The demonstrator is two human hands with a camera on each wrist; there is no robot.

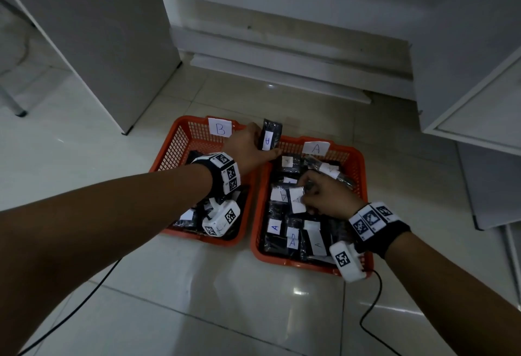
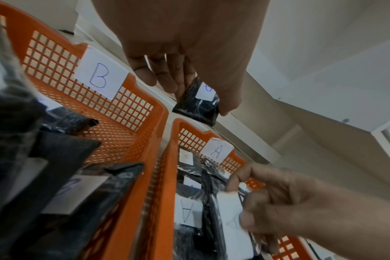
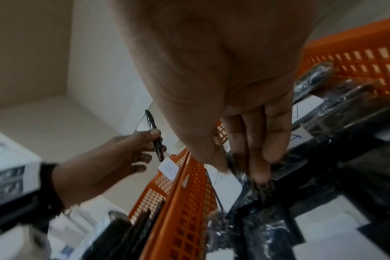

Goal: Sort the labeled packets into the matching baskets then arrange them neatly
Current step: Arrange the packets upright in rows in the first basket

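Two orange baskets sit side by side on the floor: basket B [image 1: 180, 141] on the left, basket A [image 1: 356, 169] on the right, each with a white letter card on its far wall. My left hand [image 1: 251, 144] pinches a black packet labelled A [image 1: 270, 137] [image 2: 198, 103] upright above the gap between the baskets' far corners. My right hand [image 1: 321, 194] is down in basket A and pinches another black packet with a white label [image 1: 296, 200] [image 3: 228, 186]. Several black A-labelled packets [image 1: 275, 227] lie in basket A, and dark packets [image 1: 189, 217] lie in basket B.
White cabinets stand at the left [image 1: 98, 45] and right [image 1: 479, 87] of the baskets, with white boards [image 1: 282, 70] against the wall behind. Black cables [image 1: 369, 313] trail over the tiled floor in front.
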